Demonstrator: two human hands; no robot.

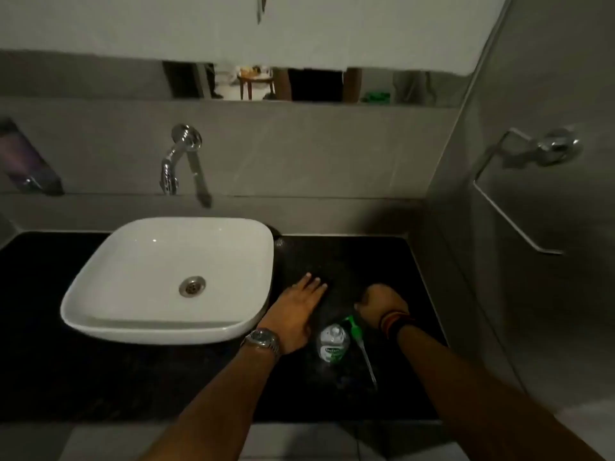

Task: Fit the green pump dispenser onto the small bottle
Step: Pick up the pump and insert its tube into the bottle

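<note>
Green pump dispenser (353,327) lies on dark surface (133,377), long axis near-far, tube nearward, head touching right hand (379,306), fingers curled, grip unclear. Small bottle (333,342) just left. Left hand (298,311) flat, fingers together.

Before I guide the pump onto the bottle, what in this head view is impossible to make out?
- Right hand: its curled fingers hide the pump's head, so the grip is unclear.
- Green pump dispenser: its dip tube blurs into the dark countertop.
- Small bottle: label too small and blurred to read; open neck not discernible.
- Left hand: contact with the counter unclear.
</note>
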